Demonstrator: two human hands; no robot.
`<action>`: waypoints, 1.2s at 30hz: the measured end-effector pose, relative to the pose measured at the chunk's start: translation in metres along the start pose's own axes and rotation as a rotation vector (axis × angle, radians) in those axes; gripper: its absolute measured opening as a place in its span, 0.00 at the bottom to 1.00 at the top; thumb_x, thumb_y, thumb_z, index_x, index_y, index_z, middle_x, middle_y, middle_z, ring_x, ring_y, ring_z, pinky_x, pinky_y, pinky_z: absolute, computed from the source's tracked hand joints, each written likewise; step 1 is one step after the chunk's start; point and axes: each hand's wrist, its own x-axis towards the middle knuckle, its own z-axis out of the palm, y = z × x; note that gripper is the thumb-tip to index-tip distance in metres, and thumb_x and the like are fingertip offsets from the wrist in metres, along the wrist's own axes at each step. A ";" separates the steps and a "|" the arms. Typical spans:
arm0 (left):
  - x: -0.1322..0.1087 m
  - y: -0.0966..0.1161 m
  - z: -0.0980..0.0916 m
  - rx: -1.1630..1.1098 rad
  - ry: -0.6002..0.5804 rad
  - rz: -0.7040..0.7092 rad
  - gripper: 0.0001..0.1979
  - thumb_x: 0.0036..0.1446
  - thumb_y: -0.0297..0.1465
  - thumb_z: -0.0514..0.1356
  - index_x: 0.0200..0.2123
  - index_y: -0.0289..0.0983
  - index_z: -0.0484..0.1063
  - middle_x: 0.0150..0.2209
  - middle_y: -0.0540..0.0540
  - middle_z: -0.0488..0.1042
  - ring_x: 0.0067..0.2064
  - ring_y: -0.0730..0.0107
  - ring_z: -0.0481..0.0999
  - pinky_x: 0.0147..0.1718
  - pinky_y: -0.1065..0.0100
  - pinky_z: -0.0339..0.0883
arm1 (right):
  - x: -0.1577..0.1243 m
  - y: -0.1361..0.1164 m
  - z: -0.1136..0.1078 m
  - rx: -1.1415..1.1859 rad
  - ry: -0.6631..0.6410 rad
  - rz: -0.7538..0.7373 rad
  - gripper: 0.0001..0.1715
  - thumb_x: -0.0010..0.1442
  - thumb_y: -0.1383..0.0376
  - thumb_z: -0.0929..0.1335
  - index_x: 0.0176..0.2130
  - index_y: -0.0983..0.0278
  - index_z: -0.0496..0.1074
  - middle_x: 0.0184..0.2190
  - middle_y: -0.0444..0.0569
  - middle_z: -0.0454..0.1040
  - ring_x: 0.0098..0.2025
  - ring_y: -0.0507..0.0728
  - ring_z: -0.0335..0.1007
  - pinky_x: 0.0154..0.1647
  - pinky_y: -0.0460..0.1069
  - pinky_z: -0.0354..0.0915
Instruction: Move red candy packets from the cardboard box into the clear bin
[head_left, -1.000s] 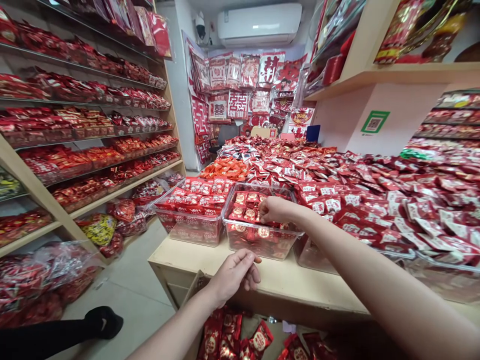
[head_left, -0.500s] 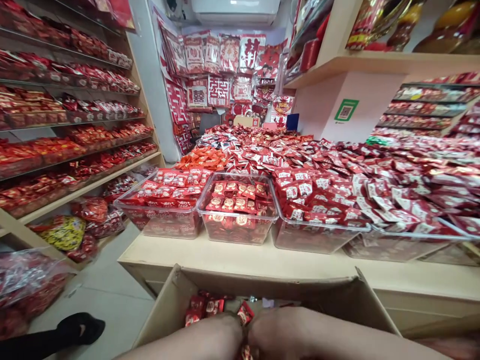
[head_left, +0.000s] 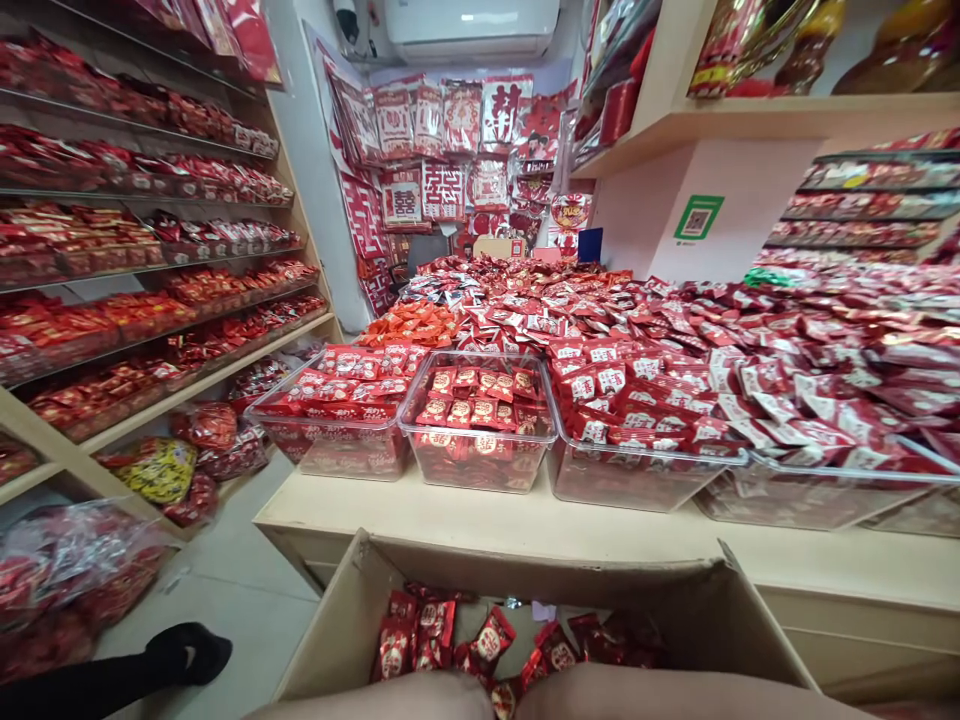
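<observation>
Low at the bottom edge, parts of my left hand or wrist (head_left: 431, 695) and my right hand or wrist (head_left: 600, 690) show inside an open cardboard box (head_left: 570, 565). The fingers of both are out of sight, so what they hold, if anything, is hidden. Just beyond them lie small red candy packets with cream printing (head_left: 491, 635), some in a cluster at the box's left end (head_left: 405, 635) and several more toward the right (head_left: 559, 645). A clear plastic bin (head_left: 480, 465) of similar packets stands on the counter straight ahead.
Other clear bins (head_left: 645, 475) of red packets line the counter edge (head_left: 465, 515), with heaped packets behind. Stocked shelves (head_left: 150, 260) rise at left. Plastic bags of goods (head_left: 75, 580) and a black-shod foot (head_left: 191, 650) are on the floor. A wooden overhang (head_left: 750, 120) juts out upper right.
My hands have moved down toward the bottom edge and are less visible. More packets now show in the box, especially at its right. The view has shifted slightly.
</observation>
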 end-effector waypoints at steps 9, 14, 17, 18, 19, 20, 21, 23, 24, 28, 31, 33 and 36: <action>-0.054 -0.002 -0.095 -0.245 0.136 0.196 0.14 0.36 0.33 0.61 0.32 0.41 0.74 0.25 0.50 0.74 0.24 0.70 0.69 0.19 0.73 0.58 | -0.001 0.000 -0.051 0.047 -0.052 0.082 0.23 0.38 0.53 0.69 0.34 0.64 0.72 0.26 0.45 0.71 0.29 0.56 0.68 0.24 0.47 0.61; -0.069 -0.002 -0.121 -0.934 0.444 0.341 0.13 0.41 0.33 0.62 0.33 0.34 0.68 0.29 0.48 0.73 0.30 0.73 0.70 0.29 0.73 0.63 | -0.034 0.003 -0.078 0.544 0.181 -0.029 0.16 0.49 0.57 0.64 0.35 0.65 0.65 0.25 0.45 0.70 0.26 0.52 0.68 0.25 0.46 0.64; -0.066 -0.001 -0.123 -1.260 0.645 0.365 0.17 0.42 0.32 0.62 0.37 0.33 0.65 0.28 0.48 0.72 0.29 0.75 0.70 0.29 0.73 0.63 | -0.047 0.002 -0.085 0.782 0.354 -0.002 0.16 0.54 0.55 0.60 0.35 0.65 0.59 0.25 0.45 0.69 0.26 0.52 0.69 0.26 0.47 0.66; -0.065 -0.001 -0.124 -1.322 0.691 0.373 0.17 0.43 0.31 0.62 0.38 0.33 0.64 0.28 0.48 0.72 0.27 0.76 0.70 0.29 0.73 0.63 | -0.050 0.001 -0.087 0.816 0.413 0.001 0.16 0.54 0.55 0.60 0.33 0.65 0.58 0.25 0.45 0.68 0.26 0.52 0.70 0.25 0.47 0.66; -0.064 -0.001 -0.125 -1.364 0.724 0.382 0.18 0.43 0.31 0.62 0.39 0.34 0.64 0.28 0.48 0.72 0.26 0.77 0.70 0.28 0.74 0.63 | -0.052 0.001 -0.089 0.840 0.456 -0.007 0.16 0.54 0.54 0.60 0.32 0.65 0.58 0.25 0.44 0.67 0.26 0.52 0.70 0.25 0.46 0.66; -0.064 -0.001 -0.126 -1.394 0.745 0.393 0.18 0.44 0.31 0.62 0.39 0.34 0.64 0.28 0.48 0.73 0.26 0.78 0.70 0.27 0.75 0.62 | -0.053 0.000 -0.091 0.861 0.480 -0.021 0.16 0.54 0.54 0.60 0.31 0.65 0.57 0.25 0.43 0.66 0.26 0.51 0.70 0.24 0.46 0.65; -0.064 -0.001 -0.127 -1.417 0.756 0.407 0.18 0.44 0.31 0.61 0.40 0.34 0.64 0.27 0.48 0.73 0.25 0.78 0.69 0.27 0.75 0.62 | -0.053 -0.001 -0.093 0.881 0.491 -0.034 0.16 0.54 0.54 0.61 0.30 0.66 0.57 0.25 0.43 0.65 0.26 0.51 0.70 0.23 0.45 0.65; -0.065 0.000 -0.128 -1.456 0.780 0.429 0.19 0.46 0.31 0.60 0.43 0.34 0.63 0.27 0.48 0.73 0.25 0.78 0.70 0.27 0.75 0.62 | -0.052 -0.002 -0.095 0.926 0.509 -0.042 0.16 0.53 0.54 0.61 0.29 0.66 0.57 0.24 0.42 0.65 0.24 0.49 0.69 0.21 0.43 0.64; -0.065 0.000 -0.128 -1.470 0.782 0.438 0.20 0.46 0.31 0.60 0.44 0.35 0.62 0.27 0.48 0.73 0.26 0.77 0.70 0.27 0.75 0.62 | -0.050 -0.002 -0.096 0.949 0.522 -0.040 0.17 0.53 0.54 0.61 0.29 0.66 0.57 0.23 0.42 0.65 0.22 0.49 0.68 0.21 0.43 0.63; -0.063 0.002 -0.126 -1.464 0.776 0.431 0.21 0.44 0.30 0.62 0.42 0.34 0.62 0.33 0.46 0.72 0.30 0.76 0.71 0.30 0.74 0.64 | -0.043 0.000 -0.093 1.017 0.590 -0.056 0.17 0.52 0.54 0.63 0.30 0.66 0.57 0.21 0.42 0.67 0.22 0.49 0.67 0.24 0.45 0.64; -0.060 0.001 -0.125 -1.452 0.814 0.410 0.18 0.44 0.29 0.61 0.40 0.34 0.63 0.35 0.45 0.72 0.33 0.75 0.71 0.33 0.72 0.65 | -0.038 0.003 -0.087 0.982 0.635 -0.118 0.17 0.49 0.58 0.67 0.33 0.66 0.59 0.24 0.42 0.67 0.26 0.49 0.66 0.28 0.46 0.64; -0.059 0.001 -0.124 -1.447 0.801 0.441 0.18 0.45 0.28 0.61 0.41 0.35 0.62 0.37 0.45 0.71 0.35 0.73 0.71 0.34 0.72 0.65 | -0.036 0.005 -0.084 0.957 0.653 -0.151 0.18 0.48 0.60 0.68 0.36 0.65 0.59 0.26 0.42 0.67 0.28 0.48 0.65 0.28 0.44 0.63; -0.060 -0.001 -0.124 -1.431 0.769 0.484 0.19 0.46 0.27 0.60 0.42 0.35 0.61 0.37 0.44 0.71 0.37 0.73 0.71 0.34 0.72 0.64 | -0.037 0.004 -0.083 0.981 0.613 -0.193 0.19 0.49 0.61 0.67 0.39 0.63 0.57 0.30 0.43 0.68 0.30 0.48 0.65 0.28 0.44 0.62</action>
